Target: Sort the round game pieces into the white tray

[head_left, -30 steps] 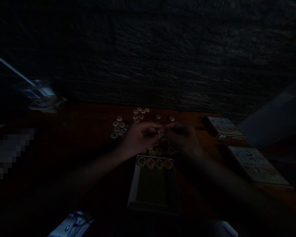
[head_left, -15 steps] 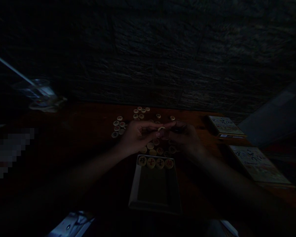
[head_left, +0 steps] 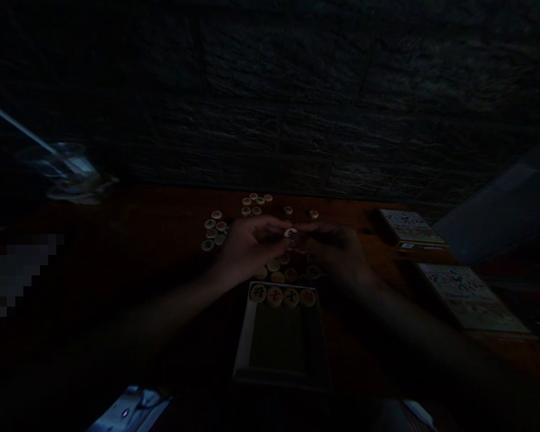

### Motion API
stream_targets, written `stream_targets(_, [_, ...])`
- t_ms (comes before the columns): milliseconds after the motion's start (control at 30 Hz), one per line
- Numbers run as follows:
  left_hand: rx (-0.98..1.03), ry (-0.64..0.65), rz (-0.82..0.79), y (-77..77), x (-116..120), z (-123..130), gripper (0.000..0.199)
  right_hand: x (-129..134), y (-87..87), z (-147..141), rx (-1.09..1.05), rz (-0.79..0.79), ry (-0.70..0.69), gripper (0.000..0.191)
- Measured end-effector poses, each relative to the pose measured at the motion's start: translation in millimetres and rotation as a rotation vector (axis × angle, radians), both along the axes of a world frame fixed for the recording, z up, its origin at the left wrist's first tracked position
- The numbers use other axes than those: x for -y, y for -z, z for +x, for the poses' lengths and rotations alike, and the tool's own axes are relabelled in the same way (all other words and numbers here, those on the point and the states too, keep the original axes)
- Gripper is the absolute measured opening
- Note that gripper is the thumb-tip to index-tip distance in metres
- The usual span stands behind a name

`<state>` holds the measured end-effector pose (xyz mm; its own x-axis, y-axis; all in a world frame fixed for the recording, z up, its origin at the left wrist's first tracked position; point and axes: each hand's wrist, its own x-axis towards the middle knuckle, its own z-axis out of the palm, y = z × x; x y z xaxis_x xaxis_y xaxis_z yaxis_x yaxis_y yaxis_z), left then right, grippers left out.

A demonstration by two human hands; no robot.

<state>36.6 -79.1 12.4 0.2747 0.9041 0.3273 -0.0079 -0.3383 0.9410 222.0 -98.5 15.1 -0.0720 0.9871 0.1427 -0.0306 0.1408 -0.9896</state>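
In dim light, my left hand (head_left: 252, 246) and my right hand (head_left: 335, 249) meet above a brown table (head_left: 153, 240), fingertips together on a round pale game piece (head_left: 290, 233). Whether both hands grip it is hard to tell; the left thumb and fingers pinch it. Just below the hands lies a shallow open box (head_left: 281, 339) with a row of several marked round pieces (head_left: 282, 296) along its far edge. More loose pieces (head_left: 288, 273) lie under the hands.
Scattered pieces lie in groups at the far left (head_left: 213, 231) and far middle (head_left: 254, 204). Two flat printed boxes (head_left: 411, 228) (head_left: 470, 297) lie at the right. A glass with a straw (head_left: 69, 171) stands far left. A dark stone wall backs the table.
The hands have stayed together over the loose pieces; the pale piece between the fingertips was lifted slightly and turned. The view shifted a little.
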Motion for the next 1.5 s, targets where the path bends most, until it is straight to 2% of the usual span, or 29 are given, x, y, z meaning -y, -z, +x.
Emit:
stream_targets(167, [0.026,-0.030,-0.028,-1.1,1.2,-0.6,0.024,0.4,-1.0,1.2,0.019,0.041,-0.030,0.032])
stream_targets(367, [0.094,0.019,-0.104,1.1,1.3,-1.9,0.022,0.6,-2.2,2.2,-0.015,0.045,-0.061,0.029])
stream_targets(567, [0.074,0.028,-0.113,0.6,1.0,-2.3,0.026,2.0,-9.6,-2.1,-0.062,-0.014,-0.045,0.031])
stream_targets(700, [0.057,0.055,-0.068,-0.5,3.4,-0.9,0.028,2.0,-12.6,-3.8,-0.106,-0.049,-0.024,0.032])
stream_targets(933, [0.036,0.117,-0.007,-2.3,8.7,3.0,0.030,1.7,-6.9,-2.5,0.003,-0.032,-0.018,0.035])
stream_targets(1167, [0.030,0.076,-0.020,-6.4,11.1,3.0,0.026,3.8,-5.7,-4.1,-0.027,-0.057,-0.031,0.034])
stream_targets(1367, [0.141,0.081,-0.201,-5.6,10.3,1.8,0.032,3.3,-7.7,-3.4,-0.038,-0.014,-0.063,0.030])
stream_targets(1500, [0.267,0.097,-0.296,-4.6,9.8,2.3,0.028,2.1,-5.5,-1.3,0.006,0.047,-0.035,0.032])
